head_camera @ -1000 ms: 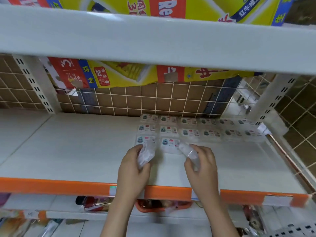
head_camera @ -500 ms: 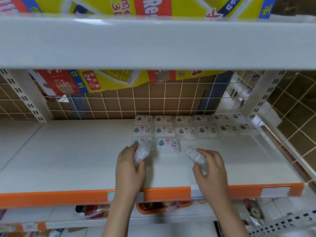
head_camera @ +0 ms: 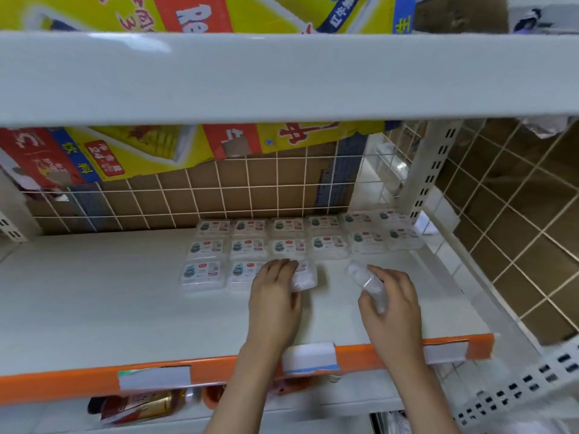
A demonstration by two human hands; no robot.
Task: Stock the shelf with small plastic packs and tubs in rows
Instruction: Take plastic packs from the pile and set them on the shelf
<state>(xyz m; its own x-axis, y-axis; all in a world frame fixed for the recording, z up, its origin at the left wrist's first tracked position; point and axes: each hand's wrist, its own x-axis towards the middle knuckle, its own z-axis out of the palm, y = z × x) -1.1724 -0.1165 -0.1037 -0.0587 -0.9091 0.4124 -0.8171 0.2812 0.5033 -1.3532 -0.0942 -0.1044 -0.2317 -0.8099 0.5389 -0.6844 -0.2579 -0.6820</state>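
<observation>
A: What's changed?

B: The left hand has carried its clear plastic pack forward to the third row, right beside the second pack there, fingers curled on it.

A: And the other?

B: Right hand grips a glossy, rounded pack, tilted above the smooth white shelf. Row three is filling.

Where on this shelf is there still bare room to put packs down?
The whole left half of the shelf is bare, from the packs to the left upright. Another patch lies in front of the two full rows of packs, between the left hand, the right hand and the orange edge. The back right corner is crowded.
</observation>
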